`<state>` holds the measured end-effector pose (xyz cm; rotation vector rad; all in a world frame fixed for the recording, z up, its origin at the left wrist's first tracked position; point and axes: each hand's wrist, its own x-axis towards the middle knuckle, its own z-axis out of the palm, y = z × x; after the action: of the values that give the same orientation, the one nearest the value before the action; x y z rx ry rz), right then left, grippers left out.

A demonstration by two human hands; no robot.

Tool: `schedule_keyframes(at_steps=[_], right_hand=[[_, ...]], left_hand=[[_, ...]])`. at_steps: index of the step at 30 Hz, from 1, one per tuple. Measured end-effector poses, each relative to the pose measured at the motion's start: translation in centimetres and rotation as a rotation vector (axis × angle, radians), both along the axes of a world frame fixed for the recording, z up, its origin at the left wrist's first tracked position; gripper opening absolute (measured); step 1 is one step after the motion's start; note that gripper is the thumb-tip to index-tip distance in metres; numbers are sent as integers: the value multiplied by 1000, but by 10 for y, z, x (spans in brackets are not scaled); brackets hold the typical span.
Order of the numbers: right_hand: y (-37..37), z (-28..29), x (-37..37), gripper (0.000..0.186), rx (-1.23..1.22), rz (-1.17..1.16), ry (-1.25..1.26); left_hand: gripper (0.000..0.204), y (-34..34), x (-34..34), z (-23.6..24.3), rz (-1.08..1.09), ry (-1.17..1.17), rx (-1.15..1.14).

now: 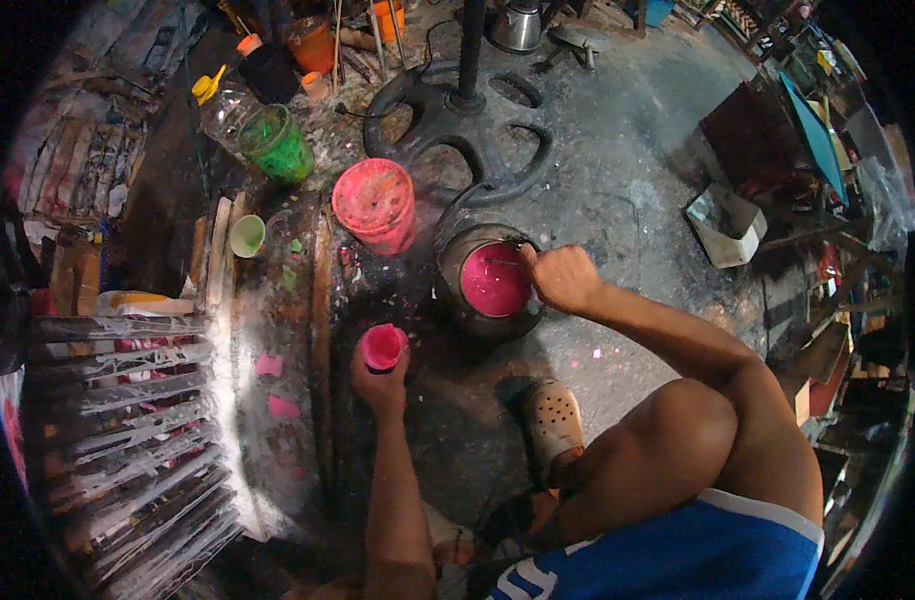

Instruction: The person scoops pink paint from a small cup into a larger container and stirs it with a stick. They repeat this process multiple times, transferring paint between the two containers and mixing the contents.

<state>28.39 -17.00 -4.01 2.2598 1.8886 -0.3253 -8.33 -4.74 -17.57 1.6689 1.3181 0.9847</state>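
Observation:
My left hand [382, 384] is wrapped round a small pink cup [385, 347], held upright with its mouth facing up. To its upper right stands a dark round pot [460, 262] with bright pink liquid [495, 285] inside. At the pot's right rim my right hand [564, 277] is closed, fingers pinched together. A thin dark rod-like thing [502, 262] lies across the liquid toward those fingers. Whether they grip it or the pot's rim is hidden. Behind the cup sits a pink-red bucket [375, 205] with a stained top.
A dark cast metal base with a post [468, 100] stands beyond the pot. At left are a green container [276, 145], a small pale cup [248, 236] and a rack draped with whitish strands [143, 400]. Pink scraps [283, 407] lie nearby. A whitish open box [726, 225] sits right.

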Motion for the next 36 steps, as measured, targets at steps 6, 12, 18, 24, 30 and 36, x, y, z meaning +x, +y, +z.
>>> schedule_keyframes(at_steps=[6,12,18,24,30,36], right_hand=[[-7,-4,0,43,-49,25,68],[-20,-5,4,38,38,38,87],[-26,-13,-1,43,8,11,59],[-33,-12,0,40,70,72,96],[-37,-15,-6,36,64,82,90],[-40,-21,-1,37,71,97,88]], left_hand=[[72,1,-2,1,-17,66,25],[68,2,-1,8,-9,134,77],[76,3,-4,4,19,90,83],[75,1,-5,3,39,119,73],[78,1,-8,6,13,111,25],[78,2,-6,5,30,126,25]])
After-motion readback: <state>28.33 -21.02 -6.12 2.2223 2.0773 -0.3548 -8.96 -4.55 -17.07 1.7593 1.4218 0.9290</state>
